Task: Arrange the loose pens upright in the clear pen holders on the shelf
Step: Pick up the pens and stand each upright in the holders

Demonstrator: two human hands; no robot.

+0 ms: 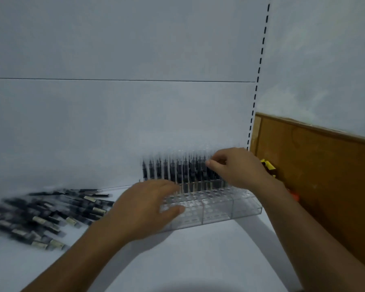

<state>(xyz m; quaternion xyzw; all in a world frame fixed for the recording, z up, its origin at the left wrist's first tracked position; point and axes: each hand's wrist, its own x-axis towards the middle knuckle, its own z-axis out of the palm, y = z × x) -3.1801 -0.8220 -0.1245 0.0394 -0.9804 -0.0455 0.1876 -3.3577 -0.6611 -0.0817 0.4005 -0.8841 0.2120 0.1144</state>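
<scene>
left hand (148,207) flat on pen holder (219,209) | right hand (238,167) pinching standing pen (211,175) | loose pens (46,216) left

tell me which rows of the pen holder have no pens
The front rows of the clear holder, nearest the person: bare holes. The back rows hold upright dark pens.

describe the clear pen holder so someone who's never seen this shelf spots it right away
On the white shelf, go right to where the slotted upright meets the wooden board. The clear pen holder stands there near the back wall. It is the only see-through block with rows of round holes, its back rows filled with upright pens, unlike the loose pens lying flat at left.
</scene>
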